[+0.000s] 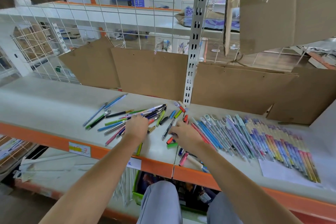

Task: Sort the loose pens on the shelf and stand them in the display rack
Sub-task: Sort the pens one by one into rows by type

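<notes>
Pens, loose (127,122), lie jumbled on the shelf (45,100) at centre. Right hand (183,132), nearest, curls its fingers onto a dark pen (168,129); actual pinch can't be told (fingertips hidden). Left hand (136,125) at 10 o'clock presses into the pile, likely raking like colours together; grip unclear. Sorted row (254,138) fans at 3 o'clock. Cardboard (151,72) behind at 12. No display rack visible.
</notes>
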